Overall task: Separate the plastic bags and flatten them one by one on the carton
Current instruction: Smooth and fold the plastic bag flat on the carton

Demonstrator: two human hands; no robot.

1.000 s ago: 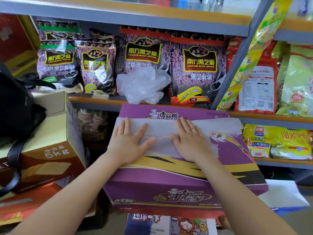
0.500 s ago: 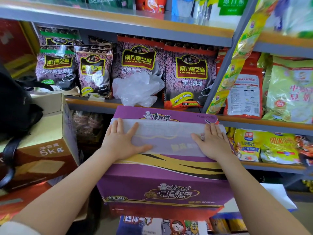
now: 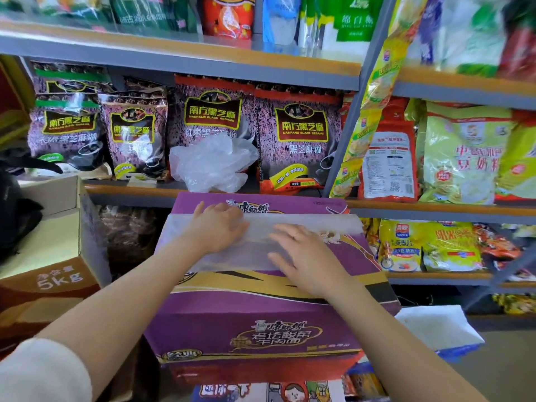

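Both hands flat on plastic bag (image 3: 304,227) atop purple noodle carton (image 3: 261,323).
Left hand (image 3: 216,227) fingers together, right hand (image 3: 301,256) fingers spread; neither pinches.

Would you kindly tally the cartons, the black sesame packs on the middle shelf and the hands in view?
Purple carton: 1
Brown 5kg carton: 1
Black sesame packs: 4
Hands, left hand and right hand: 2
Total: 8
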